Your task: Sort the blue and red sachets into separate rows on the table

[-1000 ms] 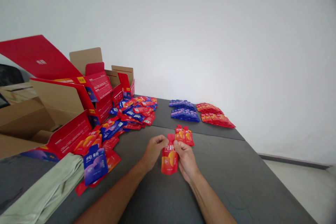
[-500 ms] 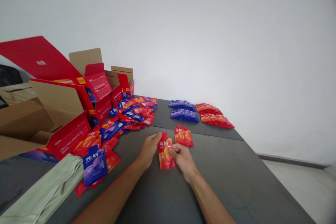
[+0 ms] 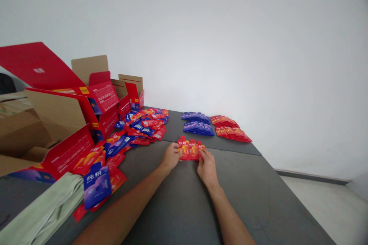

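Three overlapping red pouches [image 3: 193, 151] with orange fruit pictures lie in a row on the dark table [image 3: 178, 206]. My left hand [image 3: 171, 157] is closed on the left edge of the leftmost pouch. At the other end of the row, my right hand [image 3: 207, 165] pinches the rightmost pouch, its fingers covering part of it. Behind them lie two neat overlapping rows of blue pouches [image 3: 198, 127]. To the right of those are two matching rows of red pouches [image 3: 231, 133].
A loose heap of mixed red and blue pouches [image 3: 145, 125] spreads along the left. One blue pouch [image 3: 97, 188] lies nearer me, beside a folded pale green cloth [image 3: 48, 210]. Several opened red cartons [image 3: 67, 147] stand at far left. A white wall [image 3: 230, 46] rises behind the table.
The red pouch held in both hands has moved forward to join the two on the table, making a row of three. My right hand has shifted to the row's right end.
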{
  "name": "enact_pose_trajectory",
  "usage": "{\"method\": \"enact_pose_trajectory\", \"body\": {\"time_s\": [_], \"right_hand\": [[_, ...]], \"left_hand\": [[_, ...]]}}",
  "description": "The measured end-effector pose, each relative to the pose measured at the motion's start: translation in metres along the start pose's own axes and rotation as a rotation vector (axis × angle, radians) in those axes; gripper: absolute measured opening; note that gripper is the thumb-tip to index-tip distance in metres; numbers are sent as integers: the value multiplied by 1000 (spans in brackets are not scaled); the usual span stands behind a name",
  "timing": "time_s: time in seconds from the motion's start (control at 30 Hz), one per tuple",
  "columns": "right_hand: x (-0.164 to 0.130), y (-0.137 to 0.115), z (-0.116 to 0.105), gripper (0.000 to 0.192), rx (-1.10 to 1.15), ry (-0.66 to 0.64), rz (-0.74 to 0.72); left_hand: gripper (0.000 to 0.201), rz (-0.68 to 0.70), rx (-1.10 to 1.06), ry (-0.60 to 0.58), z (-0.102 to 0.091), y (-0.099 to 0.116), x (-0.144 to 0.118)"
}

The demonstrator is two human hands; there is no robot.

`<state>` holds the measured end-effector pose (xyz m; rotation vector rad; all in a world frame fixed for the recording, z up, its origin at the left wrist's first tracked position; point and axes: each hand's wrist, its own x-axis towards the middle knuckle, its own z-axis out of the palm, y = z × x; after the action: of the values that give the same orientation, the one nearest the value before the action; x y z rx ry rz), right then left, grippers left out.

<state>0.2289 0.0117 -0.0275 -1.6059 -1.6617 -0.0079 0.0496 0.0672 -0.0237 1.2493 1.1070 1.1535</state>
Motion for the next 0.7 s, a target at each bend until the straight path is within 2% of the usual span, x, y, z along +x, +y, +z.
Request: {"method": "enact_pose_trajectory", "body": {"time_s": [0.1, 0.23, 0.43, 0.53, 0.6, 0.7], "right_hand": [[-3, 5, 6, 45, -128, -128, -59], [-8, 5, 12, 44, -219, -255, 31], [-8, 6, 12, 43, -237, -266, 41], [-8, 6, 12, 42, -244, -262, 36], [-8, 5, 11, 42, -254, -267, 33], [-8, 5, 11, 42, -263, -268, 28]], "left_hand": [[33, 4, 126, -53, 7, -4, 14], [31, 46, 260, -88, 10, -6, 19], [20, 187, 504, -85, 10, 1, 12], [27, 318, 772, -78, 14, 3, 7], [33, 390, 931, -116, 15, 4, 6], [38, 402, 1004, -175, 15, 5, 5]]}}
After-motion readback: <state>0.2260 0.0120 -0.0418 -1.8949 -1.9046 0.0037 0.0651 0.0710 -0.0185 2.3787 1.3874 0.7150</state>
